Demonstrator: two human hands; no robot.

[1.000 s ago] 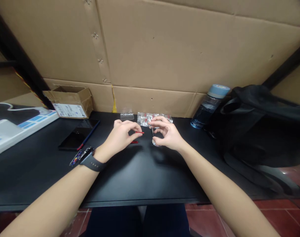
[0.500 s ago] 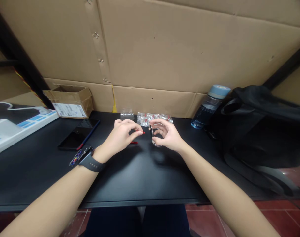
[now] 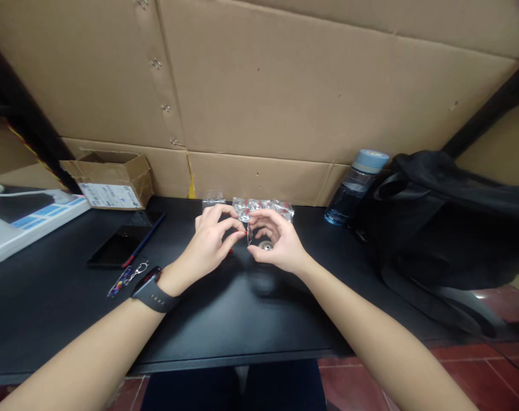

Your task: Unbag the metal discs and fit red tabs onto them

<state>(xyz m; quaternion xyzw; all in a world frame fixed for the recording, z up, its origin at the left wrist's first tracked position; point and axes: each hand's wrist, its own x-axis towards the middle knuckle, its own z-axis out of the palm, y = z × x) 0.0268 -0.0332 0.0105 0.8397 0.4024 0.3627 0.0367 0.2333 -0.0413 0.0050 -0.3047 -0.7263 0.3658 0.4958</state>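
My left hand (image 3: 212,242) pinches a thin red piece between thumb and forefinger, its tip barely showing at the fingertips. My right hand (image 3: 273,244) is curled around a small clear plastic bag with a round silver part (image 3: 266,246) in it. The two hands meet fingertip to fingertip above the black desk (image 3: 242,308). Just behind them lies a heap of small clear bags with red and silver parts (image 3: 263,207), and one more small clear bag (image 3: 213,200) to its left. A black watch sits on my left wrist.
A black phone (image 3: 125,244) and a keyring strap (image 3: 126,278) lie at the left. Farther left are an open cardboard box (image 3: 109,180) and a white printed box (image 3: 24,222). A blue-capped water bottle (image 3: 356,185) and a black backpack (image 3: 447,222) stand at the right. Cardboard sheets wall the back.
My hands have come together: the left brought the red piece to the mouth of the bag in the right. The camera shifted slightly, so things sit a bit further left.
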